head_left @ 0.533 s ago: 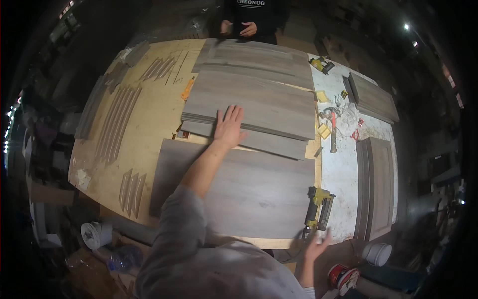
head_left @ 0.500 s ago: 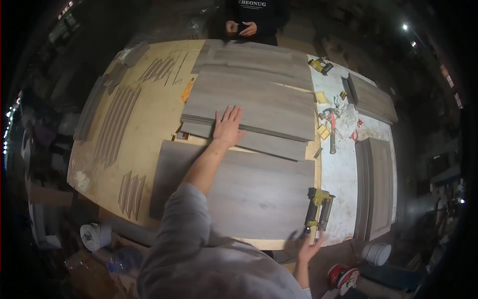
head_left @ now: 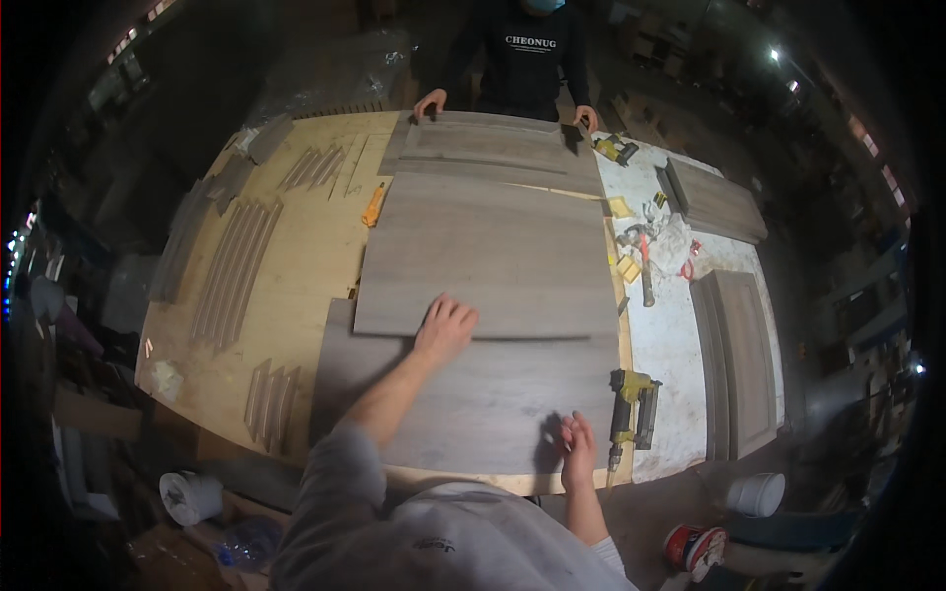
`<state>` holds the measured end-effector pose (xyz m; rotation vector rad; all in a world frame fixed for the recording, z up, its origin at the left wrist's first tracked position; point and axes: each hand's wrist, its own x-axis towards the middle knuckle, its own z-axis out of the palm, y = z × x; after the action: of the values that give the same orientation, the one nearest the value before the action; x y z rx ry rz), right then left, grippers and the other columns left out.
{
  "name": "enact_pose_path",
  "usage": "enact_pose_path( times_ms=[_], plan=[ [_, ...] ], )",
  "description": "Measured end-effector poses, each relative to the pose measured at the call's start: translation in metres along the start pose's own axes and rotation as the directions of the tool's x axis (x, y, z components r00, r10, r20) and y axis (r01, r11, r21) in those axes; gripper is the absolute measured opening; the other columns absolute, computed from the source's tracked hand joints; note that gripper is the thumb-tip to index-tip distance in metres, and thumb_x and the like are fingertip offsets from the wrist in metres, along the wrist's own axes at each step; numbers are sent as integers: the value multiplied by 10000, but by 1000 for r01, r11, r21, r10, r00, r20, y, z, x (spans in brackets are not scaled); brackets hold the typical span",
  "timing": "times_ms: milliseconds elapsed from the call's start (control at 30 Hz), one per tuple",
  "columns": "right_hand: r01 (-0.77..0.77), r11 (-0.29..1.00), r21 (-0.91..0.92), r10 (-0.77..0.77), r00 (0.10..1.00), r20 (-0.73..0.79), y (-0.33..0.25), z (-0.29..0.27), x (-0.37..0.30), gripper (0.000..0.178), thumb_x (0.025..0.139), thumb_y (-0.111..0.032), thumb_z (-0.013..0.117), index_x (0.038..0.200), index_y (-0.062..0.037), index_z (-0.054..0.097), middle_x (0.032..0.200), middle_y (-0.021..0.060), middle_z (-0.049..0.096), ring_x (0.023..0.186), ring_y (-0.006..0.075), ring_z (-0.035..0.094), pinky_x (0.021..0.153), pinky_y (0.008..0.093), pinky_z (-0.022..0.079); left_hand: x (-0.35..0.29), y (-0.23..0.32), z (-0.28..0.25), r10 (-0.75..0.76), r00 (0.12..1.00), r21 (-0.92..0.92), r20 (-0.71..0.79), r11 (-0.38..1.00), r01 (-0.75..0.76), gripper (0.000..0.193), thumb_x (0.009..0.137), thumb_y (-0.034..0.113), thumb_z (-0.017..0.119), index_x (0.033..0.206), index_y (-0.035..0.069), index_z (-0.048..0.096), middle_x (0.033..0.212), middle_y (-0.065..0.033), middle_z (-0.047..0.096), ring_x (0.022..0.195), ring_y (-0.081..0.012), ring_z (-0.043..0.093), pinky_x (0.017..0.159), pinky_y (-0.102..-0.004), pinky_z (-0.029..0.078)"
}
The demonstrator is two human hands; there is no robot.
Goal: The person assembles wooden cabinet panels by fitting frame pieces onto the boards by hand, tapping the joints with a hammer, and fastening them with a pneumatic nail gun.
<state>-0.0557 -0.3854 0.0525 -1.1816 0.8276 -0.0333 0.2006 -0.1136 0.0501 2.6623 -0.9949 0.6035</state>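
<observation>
My left hand [head_left: 444, 328] lies flat, fingers spread, on the near edge of a large grey wood-grain panel [head_left: 493, 251] that overlaps a second grey panel [head_left: 473, 404] closer to me. My right hand [head_left: 577, 448] rests with fingers apart on the near right corner of that lower panel, holding nothing. A yellow nail gun [head_left: 633, 409] lies just right of my right hand. Across the table another person [head_left: 522, 54] holds the far edge of a third grey framed panel [head_left: 493, 146] with both hands.
The panels lie on a plywood table [head_left: 296, 286]. Rows of narrow grey strips [head_left: 232, 271] cover its left side. A small orange tool [head_left: 373, 205] sits near the panels. At right lie small tools [head_left: 645, 256], two framed door panels [head_left: 744, 360] and a white bucket [head_left: 757, 492].
The large grey panel has slid toward me under my left hand. My right hand moved from the nail gun onto the lower panel's corner. The person opposite now grips the far panel.
</observation>
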Motion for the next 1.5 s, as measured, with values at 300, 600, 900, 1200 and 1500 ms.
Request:
enact_pose_path(
  times_ms=[300, 600, 900, 1200, 1500],
  plan=[
    [-183, 961, 209, 175, 983, 56, 10, -8, 13, 515, 977, -392, 669, 1298, -15, 526, 1177, 138, 653, 961, 260, 679, 782, 410, 576, -162, 102, -61, -91, 981, -371, 173, 916, 150, 291, 788, 147, 721, 1077, 172, 738, 1133, 14, 635, 1125, -199, 587, 1150, -639, 332],
    [346, 530, -774, -579, 815, -32, -17, -113, 23, 299, 936, -278, 693, 1099, -28, 711, 974, 135, 733, 870, 282, 689, 802, 398, 535, -239, 70, -47, -569, 790, -230, 229, 757, 612, 613, 822, 323, 801, 1348, 88, 594, 1439, -223, 514, 1386, -412, 418, 1188, -555, 296],
    [346, 60, -936, -771, 612, 177, -18, -156, 81, 390, 896, -186, 696, 1225, 21, 669, 1159, 227, 686, 1075, 419, 642, 962, 488, 498, -261, 64, -70, -845, 451, 94, 289, 493, 865, 760, 830, 417, 793, 1439, 62, 510, 1442, -270, 475, 1303, -443, 479, 1077, -555, 412],
    [388, 9, -922, -827, 521, 211, 11, -130, 84, 456, 902, -179, 629, 1316, 12, 617, 1274, 208, 643, 1182, 399, 593, 1022, 474, 456, -283, 37, -80, -871, 456, -331, 184, 382, 863, 555, 870, 320, 731, 1358, 97, 591, 1313, -162, 591, 1219, -373, 554, 1051, -472, 446],
    [615, 110, -780, -713, 596, 370, 69, 104, -2, 460, 919, -160, 634, 1344, 10, 586, 1333, 234, 580, 1263, 400, 528, 1099, 487, 394, -366, -225, -126, -964, 189, -191, -187, 224, 956, 490, 830, 185, 718, 1280, 57, 573, 1267, -200, 582, 1189, -408, 527, 1024, -523, 420]
  ],
)
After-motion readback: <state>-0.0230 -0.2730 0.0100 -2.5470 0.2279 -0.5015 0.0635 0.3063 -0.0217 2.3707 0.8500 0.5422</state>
